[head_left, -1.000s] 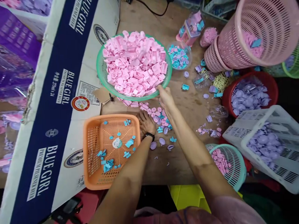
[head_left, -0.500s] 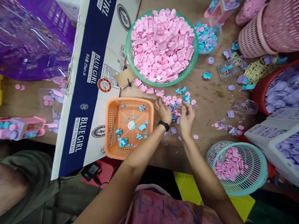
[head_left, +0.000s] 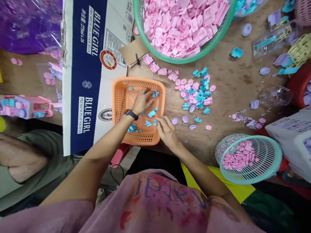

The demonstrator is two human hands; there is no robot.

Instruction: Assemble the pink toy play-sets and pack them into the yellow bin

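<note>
My left hand (head_left: 143,103), with a dark band at the wrist, is inside the orange basket (head_left: 116,89). Its thumb and fingers are apart, and the fingertips are close to a small blue plastic piece (head_left: 155,93); I cannot tell whether they touch it. Over the basket's right rim reaches my right hand (head_left: 167,131), fingers bent and apart, beside small round blue pieces (head_left: 155,122). Nothing shows in either hand. More blue pieces (head_left: 132,128) lie on the basket floor, partly hidden by my left arm.
A green basket of pink parts (head_left: 175,59) stands behind. Mixed pink, blue and purple pieces (head_left: 199,94) lie loose on the table. A tilted turquoise basket (head_left: 269,155) is at right, and a Blue Girl beer carton (head_left: 82,74) walls the left side.
Both hands have moved left from the loose pile to the orange basket, the left one into it. My view has shifted, so the table's things appear higher.
</note>
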